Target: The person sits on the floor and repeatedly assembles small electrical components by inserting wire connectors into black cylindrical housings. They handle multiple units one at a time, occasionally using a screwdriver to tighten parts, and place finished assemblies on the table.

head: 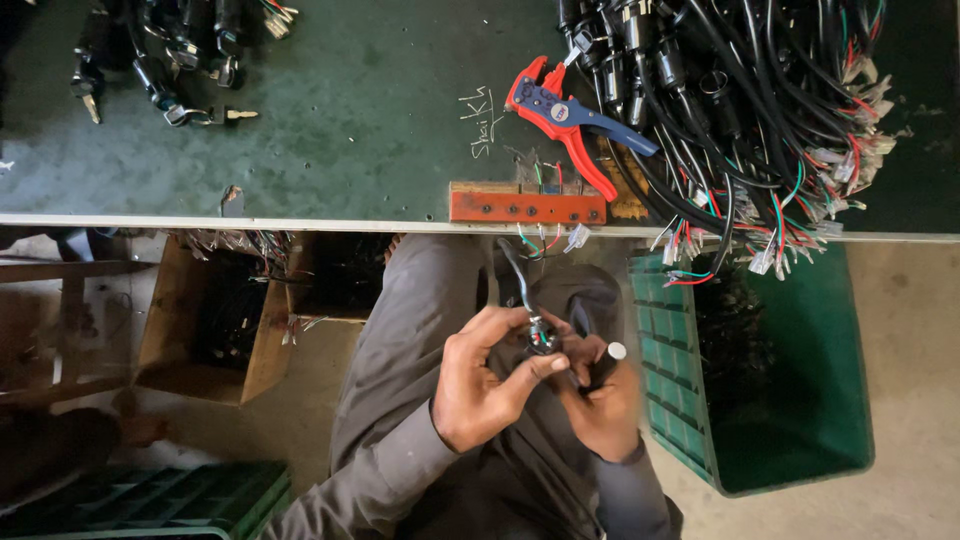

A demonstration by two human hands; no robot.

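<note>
Green workbench [380, 120] w/ concrete floor [910, 330].

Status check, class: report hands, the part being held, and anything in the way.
Left hand and right hand both pinch a small wired switch over the lap. Its cable runs up to the bench edge. Nothing blocks.

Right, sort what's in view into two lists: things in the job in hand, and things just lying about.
In hand:
left hand and right hand, both on the small wired part
its cable, running up to the red block

Lying about:
wire stripper
harness pile
key switches
green crate
wooden box
</note>
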